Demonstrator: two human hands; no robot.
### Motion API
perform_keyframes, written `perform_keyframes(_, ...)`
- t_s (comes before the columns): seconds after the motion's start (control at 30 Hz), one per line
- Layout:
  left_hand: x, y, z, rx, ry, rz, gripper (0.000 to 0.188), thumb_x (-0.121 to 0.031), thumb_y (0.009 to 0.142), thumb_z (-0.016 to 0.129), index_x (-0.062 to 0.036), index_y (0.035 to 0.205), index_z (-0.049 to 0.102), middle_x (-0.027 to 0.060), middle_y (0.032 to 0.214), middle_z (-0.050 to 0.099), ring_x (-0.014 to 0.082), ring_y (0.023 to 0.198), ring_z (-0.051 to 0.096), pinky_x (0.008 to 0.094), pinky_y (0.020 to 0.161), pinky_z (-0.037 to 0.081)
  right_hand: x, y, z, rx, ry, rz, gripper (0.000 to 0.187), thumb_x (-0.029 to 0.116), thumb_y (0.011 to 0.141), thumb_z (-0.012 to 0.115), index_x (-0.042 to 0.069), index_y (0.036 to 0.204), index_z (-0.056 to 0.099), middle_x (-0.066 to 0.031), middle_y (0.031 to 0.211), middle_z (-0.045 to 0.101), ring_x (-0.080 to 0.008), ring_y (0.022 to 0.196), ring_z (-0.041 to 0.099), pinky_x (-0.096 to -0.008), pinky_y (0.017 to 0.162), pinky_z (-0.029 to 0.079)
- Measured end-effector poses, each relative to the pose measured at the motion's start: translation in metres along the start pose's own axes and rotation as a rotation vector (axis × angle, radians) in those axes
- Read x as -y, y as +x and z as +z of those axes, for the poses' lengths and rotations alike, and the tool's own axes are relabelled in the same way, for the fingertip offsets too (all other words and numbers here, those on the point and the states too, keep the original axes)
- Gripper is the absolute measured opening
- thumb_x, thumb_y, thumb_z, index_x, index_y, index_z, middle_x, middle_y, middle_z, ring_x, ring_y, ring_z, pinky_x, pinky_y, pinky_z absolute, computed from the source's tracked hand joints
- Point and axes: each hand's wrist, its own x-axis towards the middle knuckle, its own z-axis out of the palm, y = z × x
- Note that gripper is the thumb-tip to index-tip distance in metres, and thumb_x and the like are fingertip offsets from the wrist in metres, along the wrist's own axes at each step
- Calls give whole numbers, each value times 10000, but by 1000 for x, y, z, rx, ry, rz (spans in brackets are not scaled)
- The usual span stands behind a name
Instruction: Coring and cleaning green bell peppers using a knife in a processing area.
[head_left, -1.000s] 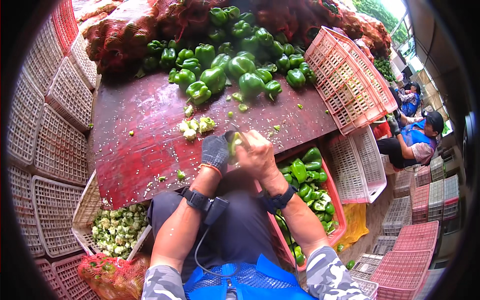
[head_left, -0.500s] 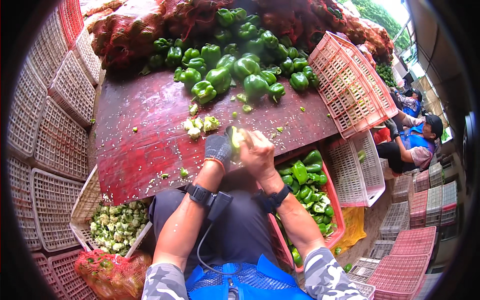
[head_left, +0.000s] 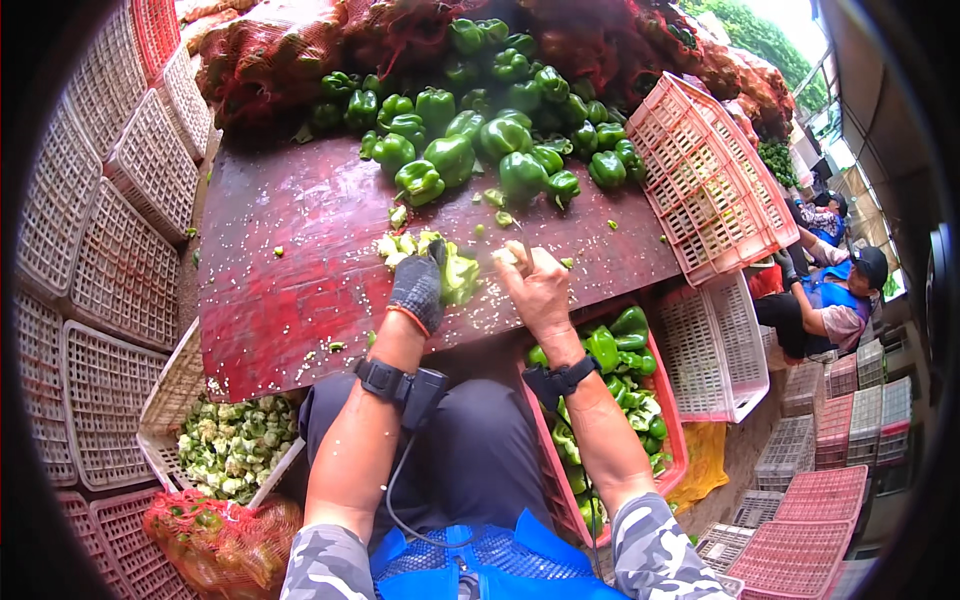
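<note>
Right now the work looks to be in the coring step: the gloved left hand (head_left: pixel 418 288) is wrapped around a green bell pepper (head_left: pixel 458 272), holding it just above the near edge of the dark red worktop (head_left: pixel 290 250), while the bare right hand (head_left: pixel 540 290) is clenched around what seems to be a small knife, whose blade is too blurred to make out, its tip close to the pepper. Both hands sit side by side, nearly touching, with a small heap of pale cut cores (head_left: pixel 400 243) on the worktop just beyond the left hand. Farther back, a pile of whole green peppers (head_left: pixel 480 130) lies against red mesh sacks (head_left: pixel 300 50). Under the worktop to the right, a red crate (head_left: pixel 668 420) already holds many peppers, and to the left a white basket (head_left: pixel 170 400) is filled with pale green trimmings (head_left: pixel 235 445). As a judgement, the pepper in hand is midway through being trimmed; the move that follows would call for a steady grip from the left hand while the right turns the blade around the stem without slipping toward the glove, then a clean parting of core from flesh. Empty pink and white crates (head_left: pixel 700 180) stand to the right, where 2 other people (head_left: pixel 830 300) sit well apart.
</note>
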Motion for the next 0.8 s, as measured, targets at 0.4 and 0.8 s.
perform_keyframes(0.4,-5,-41,22,391,959,672,416,-331,1008,593,18,1204,705,155,1135,738,194,934,713,335,859,570,47,-20,-12,335,703,515,424,241,896,722,10,1247,667,-31,878,701,-90,730,616,-283,654,529)
perform_keyframes(0.8,8,-66,31,544,1129,206,369,35,732,561,2,1033,773,111,938,775,204,847,719,334,762,576,-56,-180,-186,-66,-298,387,275,112,744,815,33,995,736,-104,902,671,-251,776,674,-362,683,549)
